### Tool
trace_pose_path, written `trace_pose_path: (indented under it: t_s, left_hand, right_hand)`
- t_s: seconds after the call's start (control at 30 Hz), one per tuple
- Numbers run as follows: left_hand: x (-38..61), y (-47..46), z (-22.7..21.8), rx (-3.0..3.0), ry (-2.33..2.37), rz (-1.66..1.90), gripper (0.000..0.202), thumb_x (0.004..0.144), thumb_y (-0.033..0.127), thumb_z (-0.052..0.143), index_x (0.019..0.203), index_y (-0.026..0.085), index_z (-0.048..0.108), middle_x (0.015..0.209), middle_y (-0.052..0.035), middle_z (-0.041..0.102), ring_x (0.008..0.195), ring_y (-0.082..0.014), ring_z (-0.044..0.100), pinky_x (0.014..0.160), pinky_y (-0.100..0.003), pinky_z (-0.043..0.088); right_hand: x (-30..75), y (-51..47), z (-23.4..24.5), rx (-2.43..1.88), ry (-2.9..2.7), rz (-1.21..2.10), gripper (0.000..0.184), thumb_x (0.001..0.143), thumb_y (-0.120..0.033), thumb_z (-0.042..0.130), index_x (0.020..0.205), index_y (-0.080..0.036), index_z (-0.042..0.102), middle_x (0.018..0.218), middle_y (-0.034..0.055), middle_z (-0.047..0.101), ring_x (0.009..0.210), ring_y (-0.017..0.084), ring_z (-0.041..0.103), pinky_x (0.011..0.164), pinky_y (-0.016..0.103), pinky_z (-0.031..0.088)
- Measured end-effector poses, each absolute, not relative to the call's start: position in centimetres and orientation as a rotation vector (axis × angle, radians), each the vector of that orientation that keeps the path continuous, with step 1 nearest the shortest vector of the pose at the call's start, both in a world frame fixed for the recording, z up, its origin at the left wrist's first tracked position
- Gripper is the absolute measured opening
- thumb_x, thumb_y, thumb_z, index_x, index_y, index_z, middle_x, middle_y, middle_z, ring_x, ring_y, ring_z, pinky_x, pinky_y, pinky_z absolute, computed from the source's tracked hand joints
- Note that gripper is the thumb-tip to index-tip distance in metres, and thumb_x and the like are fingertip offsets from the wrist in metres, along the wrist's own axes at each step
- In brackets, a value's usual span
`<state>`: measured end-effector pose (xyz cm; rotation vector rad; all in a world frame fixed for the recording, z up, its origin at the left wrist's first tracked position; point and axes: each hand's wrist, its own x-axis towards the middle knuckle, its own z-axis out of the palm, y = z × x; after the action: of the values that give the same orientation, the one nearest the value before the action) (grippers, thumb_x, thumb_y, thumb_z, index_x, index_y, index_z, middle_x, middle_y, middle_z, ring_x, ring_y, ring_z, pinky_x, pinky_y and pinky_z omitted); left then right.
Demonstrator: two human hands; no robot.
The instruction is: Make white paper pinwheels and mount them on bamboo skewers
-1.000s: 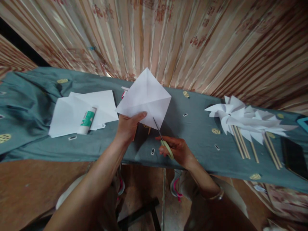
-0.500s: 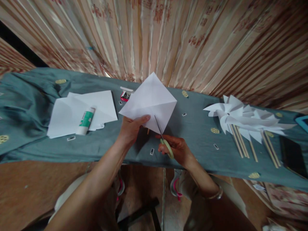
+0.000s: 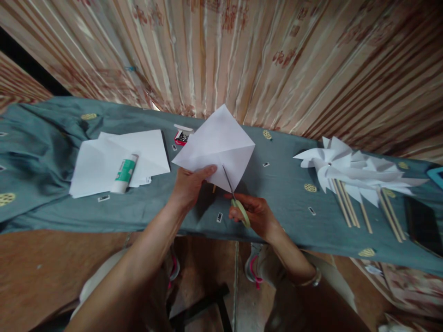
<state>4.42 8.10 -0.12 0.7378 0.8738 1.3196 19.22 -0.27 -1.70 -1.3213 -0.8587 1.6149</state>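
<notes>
A creased white paper square (image 3: 221,133) is held up above the cloth, one corner pointing away from me. My left hand (image 3: 191,184) pinches it at the near left edge, thumb on top. In my right hand (image 3: 254,213) are scissors (image 3: 241,211) with pale green handles, my fingers through the loops. The blades lie at the paper's near corner and point in toward its middle. Below the paper, the end of a wooden stick (image 3: 214,188) peeks out; the rest of it is hidden.
On the left, a glue stick (image 3: 125,173) lies on white sheets (image 3: 92,170). A small red box (image 3: 182,137) of metal bits sits behind the paper. To the right are paper pinwheels (image 3: 346,168) on wooden sticks, a dark phone (image 3: 422,223) and a blue-edged object (image 3: 435,175). A curtain (image 3: 221,55) hangs behind.
Almost nothing differs. The paper's far corner has shifted very slightly right, and the view has moved a touch. Both hands keep their hold.
</notes>
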Motion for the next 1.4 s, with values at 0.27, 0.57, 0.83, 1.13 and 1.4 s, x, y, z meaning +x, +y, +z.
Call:
trace_pose_path:
  t_s: [0.27,0.57,0.83,1.13,1.4]
  left_hand:
    - [4.42,8.06,0.1,0.738,0.92,1.299,0.038,0.057,0.018,0.081,0.092,0.02,0.067,0.08,-0.0008,0.072,0.08,-0.0184,0.068,0.073,-0.031,0.055]
    - [4.44,8.03,-0.09,0.745,0.892,1.308,0.038,0.062,0.013,0.077,0.096,0.024,0.068,0.084,-0.001,0.073,0.074,-0.0166,0.067,0.07,-0.029,0.056]
    - [4.55,7.88,0.05,0.757,0.904,1.278,0.04,0.058,0.014,0.079,0.096,0.024,0.068,0.085,-0.001,0.073,0.079,-0.02,0.068,0.067,-0.032,0.056]
    - [4.67,7.73,0.29,0.727,0.92,1.252,0.041,0.055,0.013,0.081,0.091,0.026,0.068,0.086,0.0014,0.073,0.082,-0.0193,0.068,0.074,-0.032,0.055]
    - [4.61,7.76,0.13,0.73,0.925,1.244,0.047,0.056,0.013,0.081,0.098,0.028,0.068,0.085,0.0018,0.073,0.082,-0.0218,0.067,0.071,-0.034,0.056]
  right_hand:
    - [19.23,-0.29,-1.69,-1.284,-0.847,1.604,0.043,0.049,-0.041,0.086,0.085,-0.02,0.076,0.055,-0.0034,0.063,0.044,0.007,0.048,0.043,0.02,0.039]
    - [19.37,-0.36,-1.98,-1.269,-0.96,1.581,0.042,0.058,-0.041,0.082,0.093,-0.02,0.074,0.056,-0.0026,0.063,0.045,0.007,0.048,0.045,0.021,0.041]
    - [19.32,-0.19,-1.87,-1.336,-0.883,1.613,0.039,0.051,-0.037,0.085,0.083,-0.018,0.072,0.057,-0.0027,0.064,0.047,0.008,0.051,0.044,0.02,0.04]
    - [19.09,0.01,-1.34,-1.343,-0.778,1.618,0.043,0.045,-0.034,0.086,0.079,-0.018,0.065,0.055,-0.0036,0.065,0.045,0.007,0.051,0.045,0.019,0.039]
    - [19.06,0.05,-1.41,-1.325,-0.811,1.628,0.043,0.049,-0.036,0.085,0.081,-0.018,0.064,0.055,-0.004,0.064,0.043,0.006,0.048,0.044,0.02,0.038]
